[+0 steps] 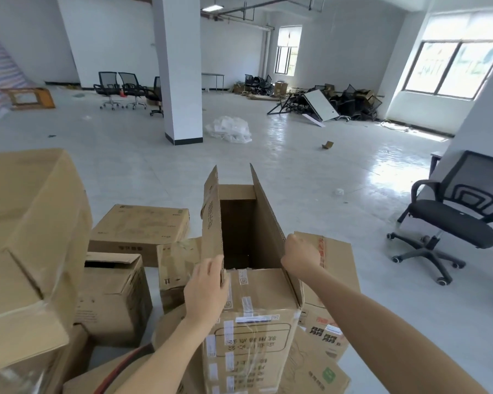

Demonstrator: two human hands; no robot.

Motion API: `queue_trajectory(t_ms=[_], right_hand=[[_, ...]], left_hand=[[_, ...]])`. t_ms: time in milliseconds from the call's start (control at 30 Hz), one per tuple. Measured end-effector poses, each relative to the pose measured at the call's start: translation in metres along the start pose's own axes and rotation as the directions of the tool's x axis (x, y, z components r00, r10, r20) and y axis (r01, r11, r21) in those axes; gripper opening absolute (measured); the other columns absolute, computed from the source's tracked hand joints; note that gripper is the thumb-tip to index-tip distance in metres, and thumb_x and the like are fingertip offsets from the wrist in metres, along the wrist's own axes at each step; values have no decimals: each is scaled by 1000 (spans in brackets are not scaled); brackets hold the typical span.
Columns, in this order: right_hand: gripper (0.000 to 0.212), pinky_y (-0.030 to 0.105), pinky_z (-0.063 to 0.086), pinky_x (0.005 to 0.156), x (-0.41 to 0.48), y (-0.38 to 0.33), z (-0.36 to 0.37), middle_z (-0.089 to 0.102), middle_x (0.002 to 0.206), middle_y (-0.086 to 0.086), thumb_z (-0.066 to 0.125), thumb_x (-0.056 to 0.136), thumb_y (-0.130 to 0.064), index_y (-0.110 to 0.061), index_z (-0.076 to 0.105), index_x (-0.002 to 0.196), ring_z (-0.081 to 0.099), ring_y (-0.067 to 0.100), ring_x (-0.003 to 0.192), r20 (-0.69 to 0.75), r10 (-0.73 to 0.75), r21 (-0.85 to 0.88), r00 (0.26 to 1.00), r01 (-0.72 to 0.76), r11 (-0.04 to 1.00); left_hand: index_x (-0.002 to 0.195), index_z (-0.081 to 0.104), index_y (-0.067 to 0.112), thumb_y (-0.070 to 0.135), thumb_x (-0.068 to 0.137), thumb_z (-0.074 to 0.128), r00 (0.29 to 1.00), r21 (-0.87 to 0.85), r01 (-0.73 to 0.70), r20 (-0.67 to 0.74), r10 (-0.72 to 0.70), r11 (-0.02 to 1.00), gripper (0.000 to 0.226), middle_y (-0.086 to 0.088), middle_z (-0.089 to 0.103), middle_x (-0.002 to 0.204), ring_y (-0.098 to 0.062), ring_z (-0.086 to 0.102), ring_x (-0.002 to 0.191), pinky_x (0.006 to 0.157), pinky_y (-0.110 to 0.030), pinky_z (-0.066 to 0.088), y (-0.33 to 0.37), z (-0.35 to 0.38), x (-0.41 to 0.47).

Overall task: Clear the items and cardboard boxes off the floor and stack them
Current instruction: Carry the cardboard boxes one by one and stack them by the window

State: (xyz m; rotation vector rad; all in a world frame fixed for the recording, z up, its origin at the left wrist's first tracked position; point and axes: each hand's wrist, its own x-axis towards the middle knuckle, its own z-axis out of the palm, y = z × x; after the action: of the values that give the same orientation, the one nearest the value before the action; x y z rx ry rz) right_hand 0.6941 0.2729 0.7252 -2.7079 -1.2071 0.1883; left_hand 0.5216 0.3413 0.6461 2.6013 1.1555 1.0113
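Cardboard open box (251,322) stands among other boxes, left hand (207,288) gripping its left flap (212,217), right hand (300,255) clenched on its right flap (268,223), flat closed carton (138,227) left of the left fingers, office chair (456,217) well right.

Open box (248,322) centre; flat box (140,226) behind-left; chair (453,217) right

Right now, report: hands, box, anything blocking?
Left hand, right hand: each grips an upright flap of the tall open brown cardboard box. More brown cardboard boxes crowd both sides. Black mesh office chair clear, right.
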Motion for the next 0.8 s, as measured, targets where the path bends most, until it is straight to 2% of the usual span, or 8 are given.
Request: queue_trajectory(t_ms=[67,133,200,333,467,567,633,800], right_hand=[[14,24,22,45,-1,2,-4,34,67,-2,44,87,-1,-11,34,85,41,16,60,22,-21,23,1000,20,1000],[27,22,21,45,-3,6,-5,35,67,-1,44,87,-2,-15,28,70,34,11,55,42,-45,31,998,43,999],[38,22,22,45,-4,11,-5,36,67,-1,44,87,-2,-18,20,65,34,10,55,67,-78,41,995,75,996],[38,22,23,45,-6,28,-12,36,67,-1,44,87,-2,-19,18,64,34,10,55,99,-158,55,982,153,987],[39,22,21,45,-11,60,-15,34,65,-1,43,87,-2,-19,16,64,31,10,54,97,-255,79,962,248,966],[39,23,21,45,-14,84,-17,34,65,-1,43,87,-2,-19,16,64,32,10,54,115,-333,87,936,324,942],[37,23,20,45,-16,97,-17,34,65,-1,43,87,-2,-18,18,64,31,10,54,133,-375,102,917,364,926],[11,21,27,47,-16,115,-14,34,67,-2,46,90,-6,-11,36,93,42,14,61,143,-492,112,859,480,870]], left_hand=[[120,59,11,12,81,69,996,-58,85,4,-85,995,40,-4,69,100,-16,67,80,59,-18,48,16,-10,12],[137,39,17,18,94,51,975,57,188,110,-194,980,45,-4,58,121,-15,62,94,70,-19,49,27,-12,24],[129,43,17,32,92,55,923,85,299,227,-311,950,43,-5,51,127,-17,57,102,77,-24,51,35,-11,34],[115,52,15,58,80,61,771,152,501,368,-520,852,56,-3,58,115,-17,56,95,75,-26,51,64,8,37],[134,41,10,33,89,57,728,414,486,296,-618,770,53,-11,51,130,-25,54,113,89,-31,51,90,27,29],[122,52,12,20,94,50,721,496,476,253,-645,726,29,-6,60,111,-21,60,99,77,-27,51,108,22,22],[111,58,12,16,94,49,703,495,517,221,-676,699,19,-2,59,89,-19,58,83,66,-26,48,118,12,19],[102,57,8,12,92,47,678,373,633,158,-718,679,14,-4,57,90,-20,55,83,65,-28,43,123,-12,-4]])
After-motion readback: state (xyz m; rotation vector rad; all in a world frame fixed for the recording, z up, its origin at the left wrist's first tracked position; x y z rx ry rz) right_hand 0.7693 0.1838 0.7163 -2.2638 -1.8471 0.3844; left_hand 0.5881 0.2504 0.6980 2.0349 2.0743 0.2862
